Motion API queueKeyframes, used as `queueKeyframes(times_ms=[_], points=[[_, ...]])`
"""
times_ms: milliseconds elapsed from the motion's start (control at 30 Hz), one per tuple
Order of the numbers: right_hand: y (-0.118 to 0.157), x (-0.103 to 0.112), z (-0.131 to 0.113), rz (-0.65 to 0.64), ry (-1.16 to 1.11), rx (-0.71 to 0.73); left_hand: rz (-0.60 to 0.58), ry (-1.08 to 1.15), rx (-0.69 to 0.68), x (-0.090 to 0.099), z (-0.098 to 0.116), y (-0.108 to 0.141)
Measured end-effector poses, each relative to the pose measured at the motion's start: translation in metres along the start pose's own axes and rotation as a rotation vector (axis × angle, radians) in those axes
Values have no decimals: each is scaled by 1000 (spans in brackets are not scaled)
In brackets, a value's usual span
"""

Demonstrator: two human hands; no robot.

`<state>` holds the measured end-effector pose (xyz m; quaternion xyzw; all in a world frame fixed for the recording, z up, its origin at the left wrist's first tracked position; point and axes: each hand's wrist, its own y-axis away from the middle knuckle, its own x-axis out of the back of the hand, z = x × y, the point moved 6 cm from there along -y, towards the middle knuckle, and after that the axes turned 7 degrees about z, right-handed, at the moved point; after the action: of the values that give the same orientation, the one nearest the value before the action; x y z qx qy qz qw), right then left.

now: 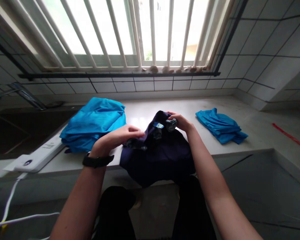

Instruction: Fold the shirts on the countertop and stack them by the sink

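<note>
hands: apart, both over garment | left hand (118, 137): fingers lying on navy garment (157, 163), black watch (98, 160) on wrist | right hand (177, 121): clamped on bunched grey patch (171, 125) of garment | garment: on front edge of table (140, 118), partly hanging over | beside it: folded blue cloth (92, 126) to left, smaller blue cloth (220, 126) to right, farther off

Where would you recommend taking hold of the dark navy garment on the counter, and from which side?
I would grip its loose fold of the dark navy garment hanging over the counter's front edge, coming from the near side and underneath. That part drapes free of the counter, so fingers can get under it, while the far end is bunched at the left hand and right hand.
</note>
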<state>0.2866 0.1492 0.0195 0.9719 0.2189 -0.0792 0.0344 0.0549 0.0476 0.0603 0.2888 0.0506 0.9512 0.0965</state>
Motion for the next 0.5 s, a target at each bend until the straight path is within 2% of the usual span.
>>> queueKeyframes(times_ms=[67, 100, 233, 367, 500], points=[[1, -3, -2, -46, -41, 20, -179, -161, -23, -19, -12, 8], [1, -3, -2, -52, -46, 20, -202, -229, -52, -26, -18, 7], [1, -2, -1, -22, -55, 15, -71, -290, -156, -37, -32, -14], [-3, 9, -1, 98, -83, 78, -70, -292, -128, -35, -34, -42], [-7, 23, 0, 253, -56, 110, 17, -269, -87, -27, -35, -75]])
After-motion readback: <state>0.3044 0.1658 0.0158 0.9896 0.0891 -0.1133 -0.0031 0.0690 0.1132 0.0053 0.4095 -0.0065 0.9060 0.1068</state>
